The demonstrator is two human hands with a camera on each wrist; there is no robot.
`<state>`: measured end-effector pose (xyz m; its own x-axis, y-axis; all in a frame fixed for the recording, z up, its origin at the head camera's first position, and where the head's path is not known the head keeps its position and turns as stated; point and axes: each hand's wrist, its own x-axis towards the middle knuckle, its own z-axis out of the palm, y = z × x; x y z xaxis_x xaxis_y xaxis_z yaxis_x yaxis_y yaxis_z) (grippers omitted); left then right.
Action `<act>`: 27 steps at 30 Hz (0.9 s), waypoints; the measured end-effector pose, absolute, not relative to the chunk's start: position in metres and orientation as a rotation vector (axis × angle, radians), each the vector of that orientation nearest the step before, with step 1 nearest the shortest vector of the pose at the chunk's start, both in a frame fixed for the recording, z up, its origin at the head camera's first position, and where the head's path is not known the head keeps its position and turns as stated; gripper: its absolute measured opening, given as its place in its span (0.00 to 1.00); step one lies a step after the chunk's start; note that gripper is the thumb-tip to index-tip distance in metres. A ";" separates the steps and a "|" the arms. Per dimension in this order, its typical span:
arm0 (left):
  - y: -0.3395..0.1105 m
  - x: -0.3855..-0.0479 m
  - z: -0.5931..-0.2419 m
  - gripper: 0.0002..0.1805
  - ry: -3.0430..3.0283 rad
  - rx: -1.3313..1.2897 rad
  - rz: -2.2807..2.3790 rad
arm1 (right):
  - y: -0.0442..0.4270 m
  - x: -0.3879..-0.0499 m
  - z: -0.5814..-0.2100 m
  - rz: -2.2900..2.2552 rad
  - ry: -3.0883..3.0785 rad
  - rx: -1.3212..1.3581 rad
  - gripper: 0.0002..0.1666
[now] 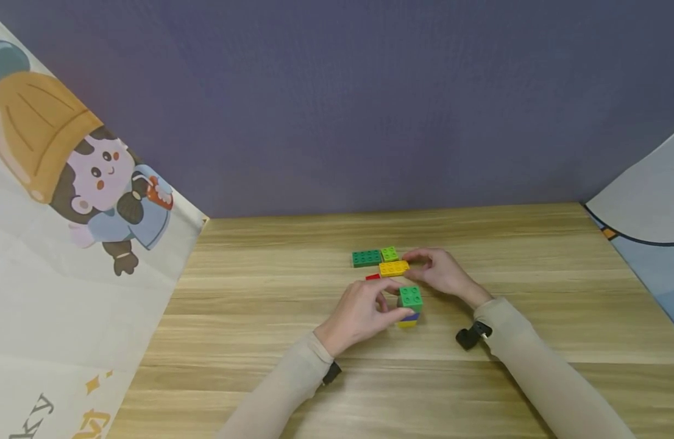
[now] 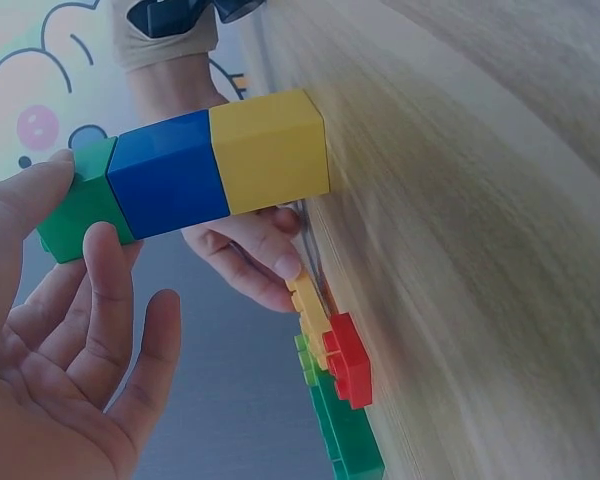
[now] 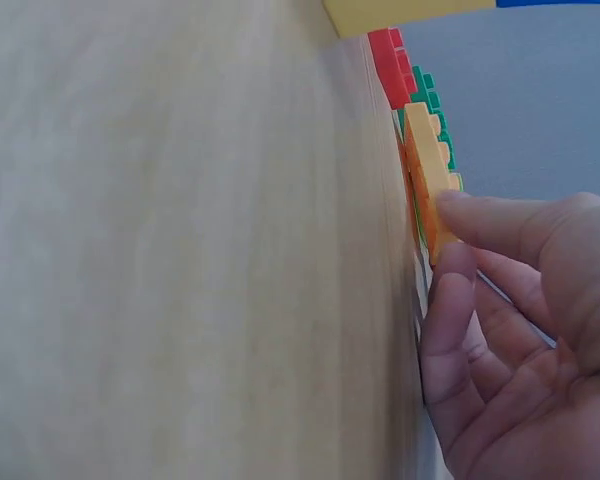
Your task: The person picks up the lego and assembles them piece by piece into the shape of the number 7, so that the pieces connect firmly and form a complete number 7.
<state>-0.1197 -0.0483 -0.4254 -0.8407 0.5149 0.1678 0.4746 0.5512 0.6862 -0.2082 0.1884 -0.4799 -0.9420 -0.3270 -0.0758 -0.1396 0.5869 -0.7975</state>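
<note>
My left hand [image 1: 364, 311] pinches the green top block [image 1: 410, 297] of an upright stack between thumb and fingers. Under it come a blue block [image 2: 170, 172] and, at the bottom, a yellow block [image 2: 270, 150]. Just beyond the stack, my right hand [image 1: 441, 271] pinches the right end of a flat yellow-orange brick [image 1: 393, 269], its thumb on the brick's side in the right wrist view. A red brick [image 2: 350, 360] lies beside the flat brick, partly hidden by my left hand in the head view.
A long dark green brick [image 1: 366, 258] and a small lime green brick [image 1: 389, 253] lie behind the flat brick on the wooden table [image 1: 249, 292]. A dark panel [image 1: 337, 110] rises along the table's back edge, with a printed sheet [image 1: 41, 292] at the left.
</note>
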 end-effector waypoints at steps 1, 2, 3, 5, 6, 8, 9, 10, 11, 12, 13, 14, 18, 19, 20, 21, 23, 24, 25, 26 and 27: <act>-0.048 -0.119 -0.425 0.21 2.721 0.867 1.178 | 0.188 -0.208 -0.480 -1.278 2.605 -0.389 0.25; -0.048 -0.119 -0.425 0.22 2.722 0.866 1.175 | 0.189 -0.208 -0.480 -1.276 2.609 -0.387 0.24; -0.048 -0.119 -0.426 0.22 2.721 0.865 1.174 | 0.189 -0.207 -0.480 -1.273 2.611 -0.393 0.24; -0.048 -0.119 -0.426 0.22 2.725 0.864 1.163 | 0.189 -0.206 -0.479 -1.273 2.609 -0.399 0.24; -0.048 -0.118 -0.426 0.22 2.726 0.864 1.161 | 0.189 -0.206 -0.479 -1.276 2.606 -0.402 0.24; -0.048 -0.118 -0.427 0.22 2.728 0.860 1.154 | 0.190 -0.204 -0.478 -1.287 2.591 -0.404 0.24; -0.048 -0.118 -0.427 0.23 2.729 0.861 1.152 | 0.190 -0.203 -0.477 -1.296 2.583 -0.408 0.24; -0.049 -0.118 -0.427 0.23 2.731 0.861 1.148 | 0.190 -0.203 -0.477 -1.304 2.577 -0.403 0.24; -0.049 -0.118 -0.427 0.23 2.733 0.862 1.146 | 0.190 -0.202 -0.476 -1.312 2.572 -0.406 0.24; -0.049 -0.118 -0.426 0.23 2.732 0.862 1.148 | 0.190 -0.201 -0.475 -1.320 2.568 -0.406 0.24; -0.049 -0.118 -0.427 0.23 2.736 0.861 1.144 | 0.190 -0.200 -0.475 -1.325 2.568 -0.407 0.24; -0.049 -0.118 -0.426 0.23 2.736 0.860 1.144 | 0.190 -0.199 -0.474 -1.334 2.569 -0.410 0.24; -0.049 -0.118 -0.426 0.23 2.734 0.847 1.145 | 0.190 -0.196 -0.471 -1.350 2.580 -0.414 0.22; -0.049 -0.118 -0.426 0.23 2.733 0.845 1.144 | 0.190 -0.195 -0.471 -1.352 2.584 -0.410 0.22; -0.050 -0.118 -0.426 0.23 2.732 0.842 1.144 | 0.190 -0.195 -0.470 -1.353 2.586 -0.407 0.22; -0.050 -0.117 -0.425 0.23 2.731 0.839 1.142 | 0.190 -0.194 -0.469 -1.350 2.590 -0.403 0.21; -0.050 -0.117 -0.425 0.23 2.732 0.840 1.138 | 0.191 -0.193 -0.468 -1.346 2.597 -0.389 0.21; -0.050 -0.117 -0.425 0.23 2.732 0.841 1.136 | 0.191 -0.193 -0.467 -1.346 2.598 -0.387 0.21; -0.050 -0.117 -0.425 0.23 2.732 0.842 1.135 | 0.191 -0.192 -0.466 -1.349 2.600 -0.386 0.21; -0.050 -0.117 -0.425 0.23 2.734 0.844 1.132 | 0.191 -0.192 -0.465 -1.352 2.602 -0.389 0.21; -0.050 -0.117 -0.425 0.23 2.734 0.846 1.132 | 0.192 -0.191 -0.463 -1.356 2.604 -0.387 0.21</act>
